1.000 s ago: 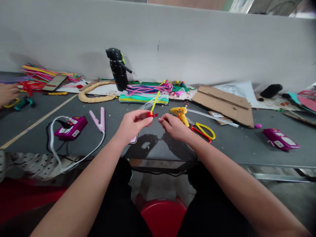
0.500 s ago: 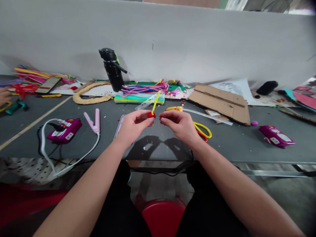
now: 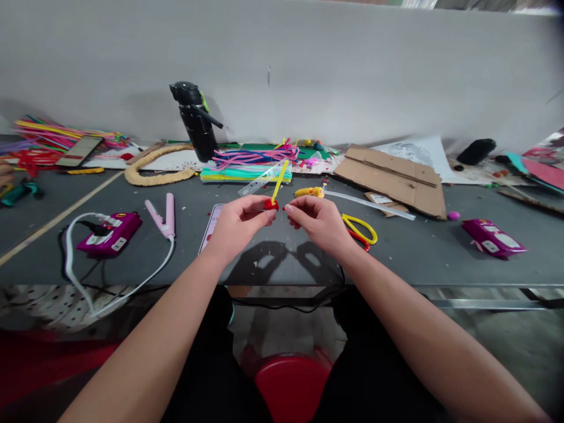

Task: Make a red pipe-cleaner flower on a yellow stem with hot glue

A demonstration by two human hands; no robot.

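Between the thumb and fingers of my left hand is a small red fuzzy piece. A yellow pipe cleaner stands up from it, slightly tilted. My right hand is closed in a pinch just to the right, a short gap away. A tiny red bit shows at its fingertips, too small to name. Under my left hand lies a phone, partly covered. Scissors with yellow and red handles lie beside my right wrist, their blades hidden.
Bundled pipe cleaners and a clear ruler lie beyond my hands. A black bottle stands behind. Cardboard lies right. Purple power strips and a pink flat iron with cords are nearby. Another person's hand shows far left.
The view has shifted slightly. My right fingers have tilted and opened their grip a little, and the red bit at their tips shows less. My left hand still holds the red piece.
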